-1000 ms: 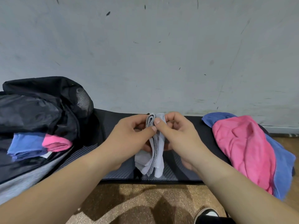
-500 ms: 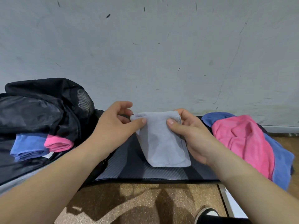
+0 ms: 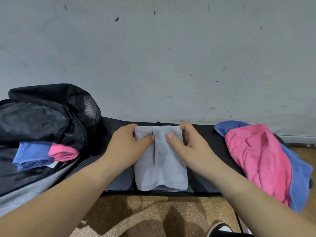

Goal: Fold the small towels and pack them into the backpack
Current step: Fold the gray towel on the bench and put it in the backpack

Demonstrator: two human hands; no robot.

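The soft grey towel (image 3: 160, 161), held up half a second ago, is now lying flat on the ribbed black surface (image 3: 119, 183). The left grip (image 3: 126, 146) and right grip (image 3: 188, 146) are pinching its far edge, bunching a centre crease.

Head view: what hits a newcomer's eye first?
At centre, the left hand and right hand pinch the top of a folded grey towel on the mat. To the right a loose pink towel lies over a blue towel; at left the open backpack holds folded towels.
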